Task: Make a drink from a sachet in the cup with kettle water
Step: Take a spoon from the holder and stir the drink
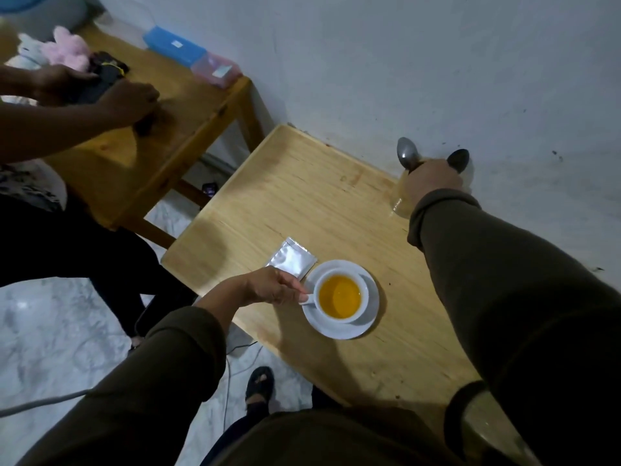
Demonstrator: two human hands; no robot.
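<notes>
A: Nearest, then: white cup [339, 299] on saucer [369, 326], near edge of wooden table [302, 196], filled with clear yellow-orange liquid. Left hand [268, 286] pinched shut on cup handle, probably to steady it.

B: Noted. Sachet?

A: Silver sachet [291, 260], flat on the table just beside the saucer, touching its rim or nearly so. Likely set aside as spent. No print legible.

B: Farther out?

A: Right hand [433, 179] at the far edge by the wall, closed over a glass holder [400, 203]; two spoons [407, 152] sticking up. Probably fetching a stirrer. Exact grasp: cannot tell. No kettle in view.

B: Labels?

A: None readable.
</notes>
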